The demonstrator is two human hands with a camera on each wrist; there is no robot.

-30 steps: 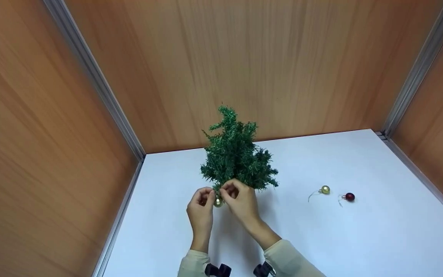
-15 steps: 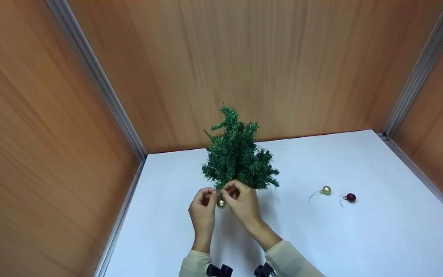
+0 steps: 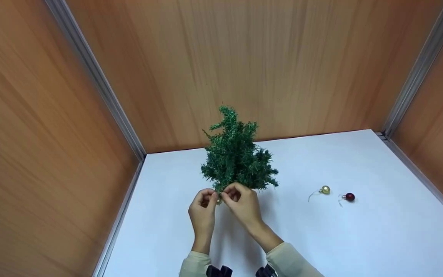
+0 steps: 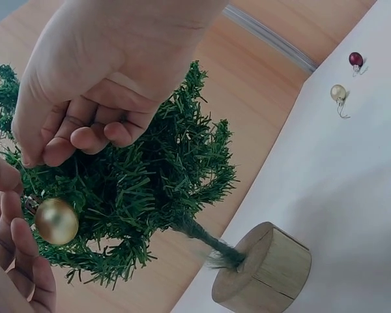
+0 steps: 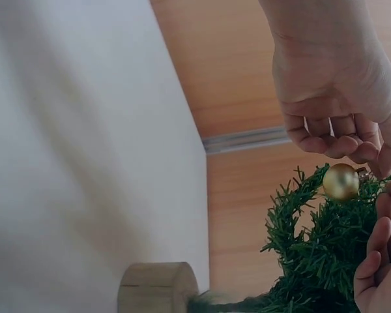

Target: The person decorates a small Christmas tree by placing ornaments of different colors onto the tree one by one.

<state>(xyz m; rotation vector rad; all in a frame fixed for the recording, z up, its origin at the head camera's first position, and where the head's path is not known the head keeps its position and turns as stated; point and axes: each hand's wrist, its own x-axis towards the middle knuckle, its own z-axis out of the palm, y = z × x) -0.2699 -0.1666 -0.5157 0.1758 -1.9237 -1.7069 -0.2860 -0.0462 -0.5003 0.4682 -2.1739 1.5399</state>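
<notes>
A small artificial Christmas tree [image 3: 237, 157] on a round wooden base [image 4: 267, 270] stands on the white table. A gold Christmas ball [image 4: 57, 222] hangs at a front branch tip, between the hands. My left hand [image 3: 202, 207] has thumb and index finger pinched together just above the ball's cap. Opposite it, my right hand [image 3: 243, 202] pinches close to the same cap, fingertips nearly meeting the left ones. The ball's thin string is too fine to make out between the fingertips. In the head view the left thumb partly hides the ball.
On the table to the right lie a second gold ball [image 3: 325, 189] and a dark red ball [image 3: 349, 197], each with a loose string. Wood-grain panels [image 3: 244, 69] with metal corner strips enclose the table at the back and sides.
The gold ball between the hands has shifted up, and less of it shows in the head view. Fingertips of both hands have come slightly closer together. The tree and loose balls stay put.
</notes>
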